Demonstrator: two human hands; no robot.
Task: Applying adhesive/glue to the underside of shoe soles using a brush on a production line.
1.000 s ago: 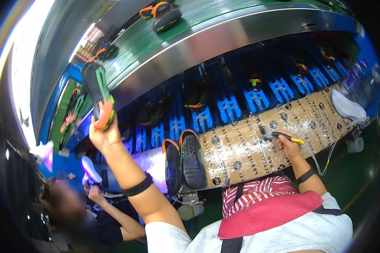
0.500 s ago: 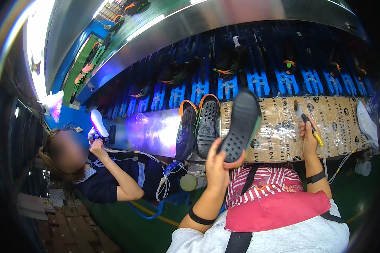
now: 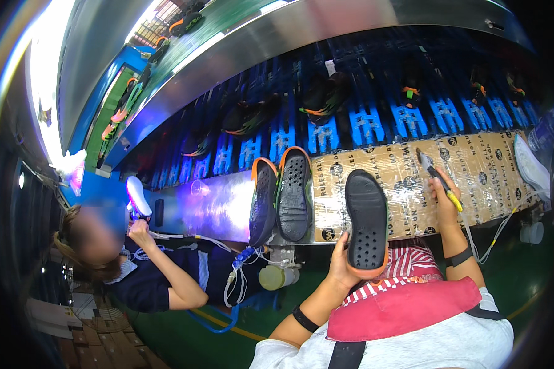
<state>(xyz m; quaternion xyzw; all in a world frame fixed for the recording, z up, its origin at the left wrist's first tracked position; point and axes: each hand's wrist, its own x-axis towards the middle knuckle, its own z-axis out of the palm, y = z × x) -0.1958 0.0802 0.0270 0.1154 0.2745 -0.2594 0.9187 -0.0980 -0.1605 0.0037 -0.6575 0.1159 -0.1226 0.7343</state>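
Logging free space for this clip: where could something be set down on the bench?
Free: the cardboard between the right hand and the white sole, and the metal sheet just left of the paired black soles. Crowded: where that pair sits, and where the left hand holds another black sole.

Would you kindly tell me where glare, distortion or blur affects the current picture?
Head view, left of center: white-violet glare on the metal tabletop; head view, top: the metal conveyor edge bows; head view, left: a blurred patch over the co-worker's head; head view, lower middle: the black sole in the left hand looks fairly sharp.
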